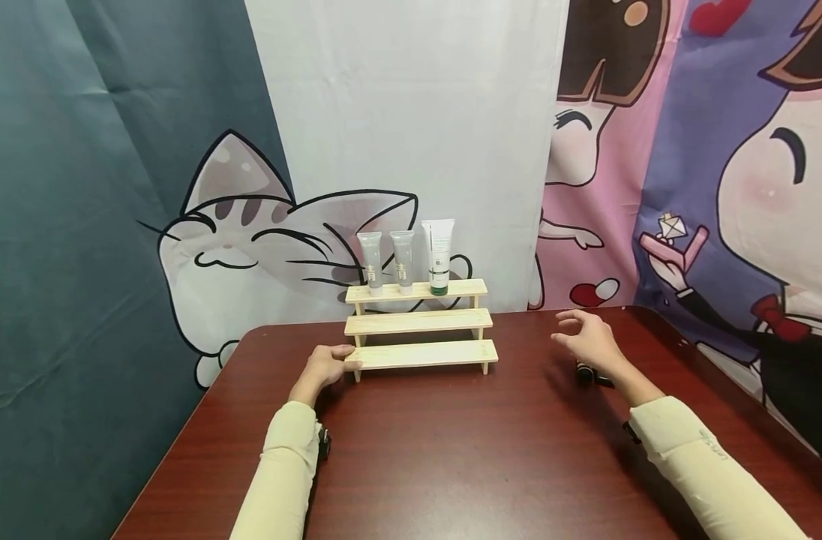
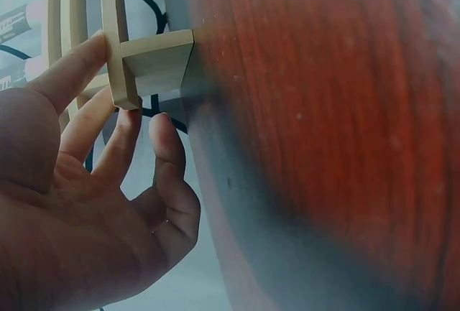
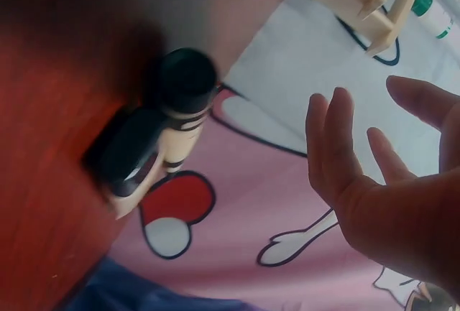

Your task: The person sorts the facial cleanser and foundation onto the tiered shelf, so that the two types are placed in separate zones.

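A three-step pale wooden display rack [image 1: 418,322] stands on the table. My left hand [image 1: 325,366] pinches the left end of its lowest step; in the left wrist view the thumb [image 2: 79,67] lies on one face of the board, with fingers at the other. On the top step stand two small grey tubes [image 1: 370,259] and, to their right, a taller white tube [image 1: 439,255] with a green cap. My right hand [image 1: 589,341], fingers spread and loosely bent, is empty in the air. Two pale containers with black caps [image 3: 188,81] are on the table below it, partly hidden in the head view.
The dark red wooden table [image 1: 451,450] has its far edge close behind the rack. A cloth backdrop [image 1: 411,112] with a cartoon cat and figures hangs behind it. The rack's two lower steps [image 1: 418,322] bear no tubes.
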`<state>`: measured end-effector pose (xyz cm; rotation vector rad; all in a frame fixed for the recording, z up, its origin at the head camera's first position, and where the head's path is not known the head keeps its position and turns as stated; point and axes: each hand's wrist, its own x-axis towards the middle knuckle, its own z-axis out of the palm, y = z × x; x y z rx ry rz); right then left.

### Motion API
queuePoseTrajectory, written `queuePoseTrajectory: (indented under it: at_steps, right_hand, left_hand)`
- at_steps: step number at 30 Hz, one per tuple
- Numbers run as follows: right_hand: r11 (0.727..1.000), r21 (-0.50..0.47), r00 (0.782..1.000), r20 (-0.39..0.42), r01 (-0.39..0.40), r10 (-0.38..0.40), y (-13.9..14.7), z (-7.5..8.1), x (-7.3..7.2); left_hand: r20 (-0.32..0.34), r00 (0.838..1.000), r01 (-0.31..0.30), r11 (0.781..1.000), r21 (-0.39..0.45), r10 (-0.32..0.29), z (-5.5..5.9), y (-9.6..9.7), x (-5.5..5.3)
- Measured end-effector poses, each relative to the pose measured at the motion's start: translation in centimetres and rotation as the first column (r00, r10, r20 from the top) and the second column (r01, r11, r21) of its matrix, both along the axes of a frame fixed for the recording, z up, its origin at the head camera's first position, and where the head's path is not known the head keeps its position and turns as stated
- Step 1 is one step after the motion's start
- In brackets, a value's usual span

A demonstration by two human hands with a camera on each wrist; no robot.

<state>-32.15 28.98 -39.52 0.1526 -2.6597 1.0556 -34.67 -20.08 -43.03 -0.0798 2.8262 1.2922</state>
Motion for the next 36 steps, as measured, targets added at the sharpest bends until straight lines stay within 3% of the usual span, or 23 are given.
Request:
queuePoseTrajectory:
  at_steps: [9,17,29,36]
  right_hand:
    - [0.998,0.053,0.999,0.039,0.030,-0.032,2.4,-1.2,0.1]
    - [0.998,0.009,0.991,0.119,0.055,-0.055,4.1,-2.0,-0.2]
    - [0.999,0.016,0.982,0.183,0.051,-0.053,4.7,-2.8,-0.1]
    - [0.997,0.065,0.984,0.174,0.035,-0.046,4.4,-2.9,-0.4]
  left_hand:
    - [-0.010,1.000,-0.002,1.000,-0.008,0.002,0.0,0.0,-0.1]
    - [-0.008,1.000,-0.015,1.000,-0.009,0.015,0.0,0.0,-0.1]
    - [-0.020,1.000,-0.011,1.000,-0.007,0.010,-0.3,0.0,-0.3]
    - [-0.020,1.000,-0.013,1.000,0.001,0.013,0.0,0.1,0.0]
